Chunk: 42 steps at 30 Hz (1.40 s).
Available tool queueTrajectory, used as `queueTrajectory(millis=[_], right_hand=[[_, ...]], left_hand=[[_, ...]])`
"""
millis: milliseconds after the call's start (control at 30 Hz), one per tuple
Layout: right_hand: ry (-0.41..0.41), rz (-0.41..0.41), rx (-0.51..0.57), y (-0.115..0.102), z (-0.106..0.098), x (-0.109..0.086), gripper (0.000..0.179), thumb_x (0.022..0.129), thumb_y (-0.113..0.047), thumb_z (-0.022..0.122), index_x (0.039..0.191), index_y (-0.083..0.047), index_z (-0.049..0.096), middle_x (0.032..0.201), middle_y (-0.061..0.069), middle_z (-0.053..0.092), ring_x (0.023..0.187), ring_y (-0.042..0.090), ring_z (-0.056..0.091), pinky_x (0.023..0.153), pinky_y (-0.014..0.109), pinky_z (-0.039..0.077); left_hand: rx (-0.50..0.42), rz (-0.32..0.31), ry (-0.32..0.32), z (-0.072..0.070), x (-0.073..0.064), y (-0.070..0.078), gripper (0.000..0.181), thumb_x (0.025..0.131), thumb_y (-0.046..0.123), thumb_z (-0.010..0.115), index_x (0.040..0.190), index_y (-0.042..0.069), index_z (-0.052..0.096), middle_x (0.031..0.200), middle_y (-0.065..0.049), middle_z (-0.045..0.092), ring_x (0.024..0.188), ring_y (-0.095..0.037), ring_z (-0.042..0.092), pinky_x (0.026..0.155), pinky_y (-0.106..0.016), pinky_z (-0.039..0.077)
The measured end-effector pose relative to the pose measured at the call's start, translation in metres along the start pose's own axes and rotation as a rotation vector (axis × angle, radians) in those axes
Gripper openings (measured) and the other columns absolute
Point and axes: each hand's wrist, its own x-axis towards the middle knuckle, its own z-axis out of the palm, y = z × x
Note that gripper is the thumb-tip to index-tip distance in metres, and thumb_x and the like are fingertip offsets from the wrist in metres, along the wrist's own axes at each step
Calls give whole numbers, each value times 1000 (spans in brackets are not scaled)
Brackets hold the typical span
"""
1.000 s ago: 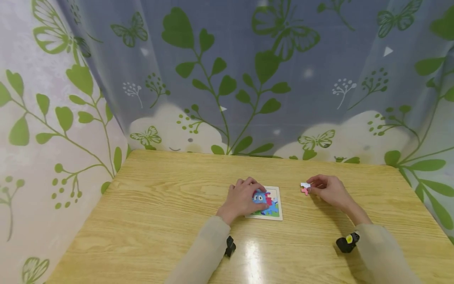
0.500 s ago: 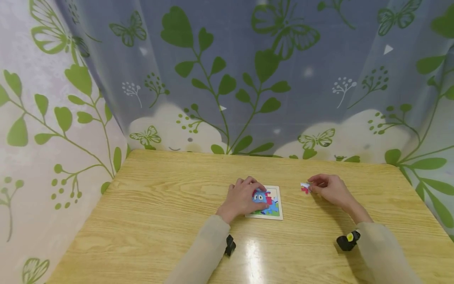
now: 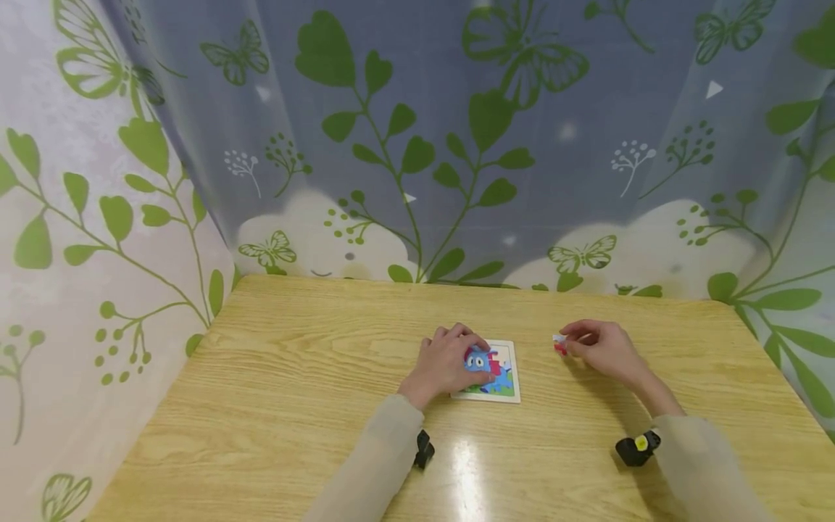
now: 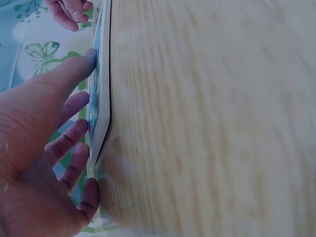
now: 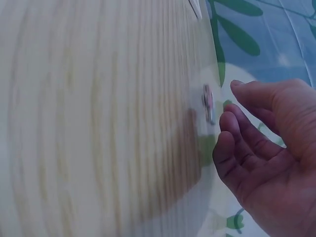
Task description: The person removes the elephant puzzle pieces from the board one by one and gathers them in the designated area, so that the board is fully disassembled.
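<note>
My left hand (image 3: 446, 362) rests spread over a small jigsaw puzzle (image 3: 501, 383) with a blue cartoon animal and a pale frame (image 3: 516, 377). In the left wrist view, thumb and fingertips touch the face of the puzzle (image 4: 105, 98), little finger past its corner. A pale patch with jigsaw-shaped edges (image 3: 501, 354) shows at its upper right. To the right, a small red and white puzzle piece (image 3: 558, 345) lies on the table, partly covered by my right hand (image 3: 607, 351). The right wrist view shows thumb and bent fingers spread just above the piece (image 5: 209, 104), apart from it.
The wooden table (image 3: 293, 377) reaches back to a curtain (image 3: 417, 145) printed with leaves and butterflies. Black wrist cameras sit on both wrists, the left one (image 3: 424, 449) near the puzzle's front and the right one (image 3: 638, 448) low over the table.
My right hand has shifted slightly left and covers more of the piece, whose visible red now looks darker than the earlier pink. The left hand and puzzle stay in place.
</note>
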Motion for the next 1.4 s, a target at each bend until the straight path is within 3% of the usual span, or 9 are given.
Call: queueTrajectory(millis=[500, 867, 1133, 1400], right_hand=[[-31, -83, -48, -16, 19, -3, 22, 96, -16, 71, 114, -3, 73, 102, 12, 75, 89, 20, 68, 66, 26, 53], [-96, -124, -28, -23, 35, -3, 20, 96, -18, 72, 111, -5, 73, 97, 6, 74, 85, 15, 64, 66, 25, 52], [-135, -149, -75, -27, 41, -4, 22, 96, -23, 72, 111, -8, 73, 97, 2, 73, 86, 12, 63, 72, 23, 53], [-163, -221, -90, -34, 45, -2, 25, 93, -25, 76, 113, -9, 73, 99, 1, 74, 87, 9, 63, 74, 23, 53]], left_hand=[[1, -7, -24, 2, 2, -2, 48, 85, 58, 76, 126, 35, 68, 141, 6, 54, 127, -28, 49, 102, -52, 39], [-11, -7, -42, 1, 1, -4, 55, 82, 60, 78, 130, 36, 65, 143, 5, 52, 127, -28, 48, 101, -51, 39], [-20, -8, -52, -1, -1, -4, 56, 82, 61, 77, 131, 36, 64, 142, 6, 51, 126, -27, 47, 100, -48, 38], [-32, 0, -46, -1, 0, -4, 56, 83, 60, 76, 132, 35, 64, 143, 4, 51, 126, -28, 47, 102, -51, 37]])
